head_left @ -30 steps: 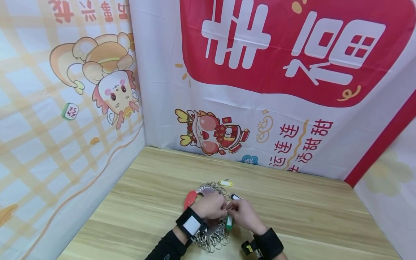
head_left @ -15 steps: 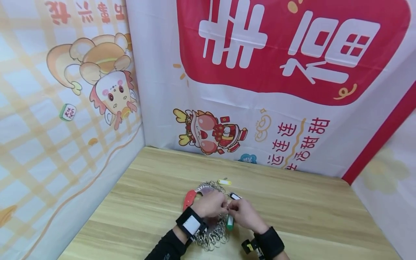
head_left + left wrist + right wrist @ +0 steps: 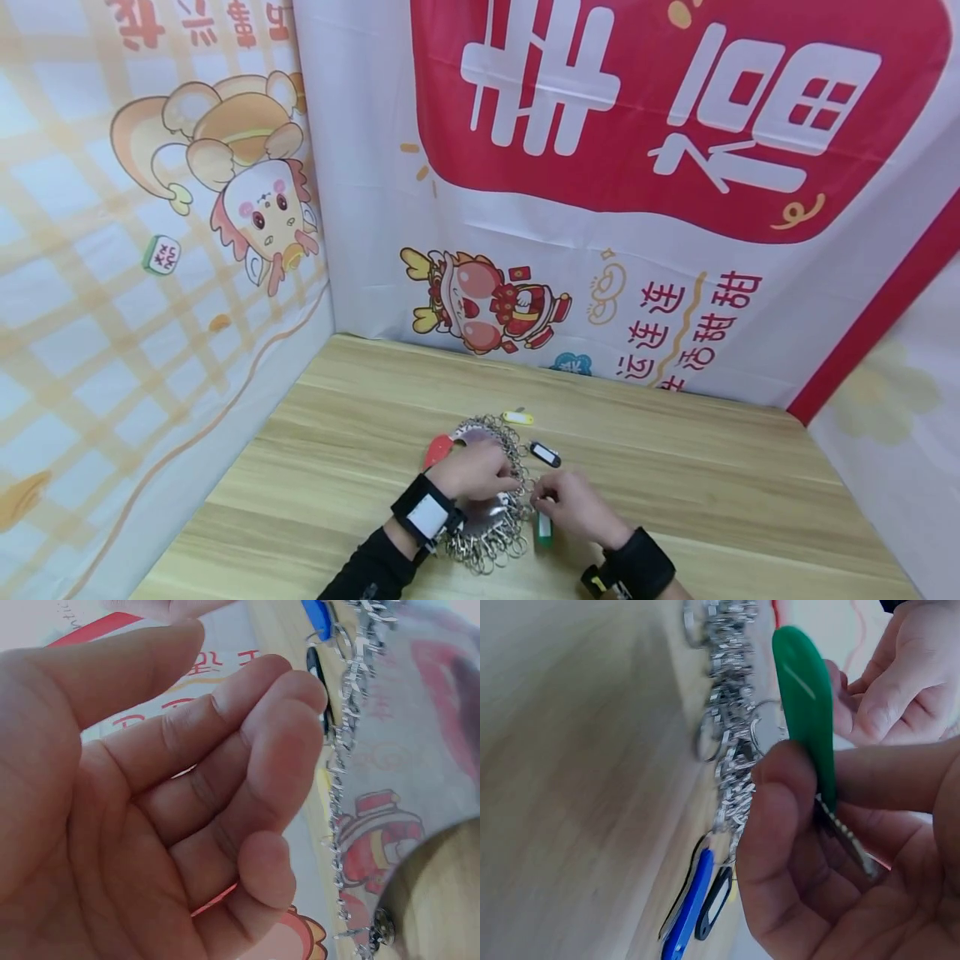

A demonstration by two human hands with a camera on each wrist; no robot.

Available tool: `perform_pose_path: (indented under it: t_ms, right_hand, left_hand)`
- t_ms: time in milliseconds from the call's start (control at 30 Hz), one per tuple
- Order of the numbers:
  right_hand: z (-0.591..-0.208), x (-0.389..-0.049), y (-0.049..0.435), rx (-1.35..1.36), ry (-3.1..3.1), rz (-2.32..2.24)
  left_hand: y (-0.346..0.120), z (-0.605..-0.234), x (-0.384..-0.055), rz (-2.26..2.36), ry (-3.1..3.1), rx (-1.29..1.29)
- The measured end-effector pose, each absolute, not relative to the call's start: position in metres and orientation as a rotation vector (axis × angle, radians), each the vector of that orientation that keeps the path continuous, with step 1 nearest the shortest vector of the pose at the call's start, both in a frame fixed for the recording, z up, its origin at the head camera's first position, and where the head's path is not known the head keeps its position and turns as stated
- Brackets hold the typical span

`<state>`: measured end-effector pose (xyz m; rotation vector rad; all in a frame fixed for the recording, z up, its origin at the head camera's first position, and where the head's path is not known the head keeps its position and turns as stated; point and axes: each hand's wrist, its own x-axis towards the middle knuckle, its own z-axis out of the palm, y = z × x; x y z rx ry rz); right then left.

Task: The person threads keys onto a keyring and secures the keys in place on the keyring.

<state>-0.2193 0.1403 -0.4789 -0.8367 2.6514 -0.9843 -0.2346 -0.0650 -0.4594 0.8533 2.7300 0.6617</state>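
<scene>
My right hand [image 3: 576,504] pinches a green key tag [image 3: 806,697] between thumb and fingers, with a notched metal key [image 3: 847,836] under it against the palm. Just left of it in the head view, my left hand [image 3: 476,471] hovers over a shiny round disc [image 3: 480,521], fingers loosely bent and holding nothing in the left wrist view. Metal key rings [image 3: 516,450] crowd the disc's rim, and part of its face is red [image 3: 437,450]. The left hand and wrist cover the disc's middle.
A black key tag [image 3: 545,454] and a yellow one [image 3: 517,417] lie beyond the rings on the wooden table [image 3: 675,467]. The right wrist view also has a blue tag [image 3: 688,907] beside the black one. Printed cloth walls [image 3: 367,208] stand behind and left.
The hands, close together before, have drawn apart. My right hand shifted right and toward the body with the green tag; my left hand moved slightly left, uncovering rings and the black tag.
</scene>
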Motion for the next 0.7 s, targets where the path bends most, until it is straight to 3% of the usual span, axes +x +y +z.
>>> perform_pose_path:
  t_ms: [200, 500, 700]
  right_hand:
    - [-0.482, -0.216, 0.147, -0.888, 2.627, -0.918]
    - [-0.483, -0.21, 0.155, -0.707, 2.562, -0.857]
    - [-0.487, -0.207, 0.156, -0.73, 2.577, -0.834]
  left_hand:
    - [-0.072, -0.463, -0.234, 0.639, 2.739, 0.928]
    - [-0.082, -0.457, -0.232, 0.672, 2.731, 0.821]
    - [-0.085, -0.457, -0.233, 0.657, 2.728, 0.825]
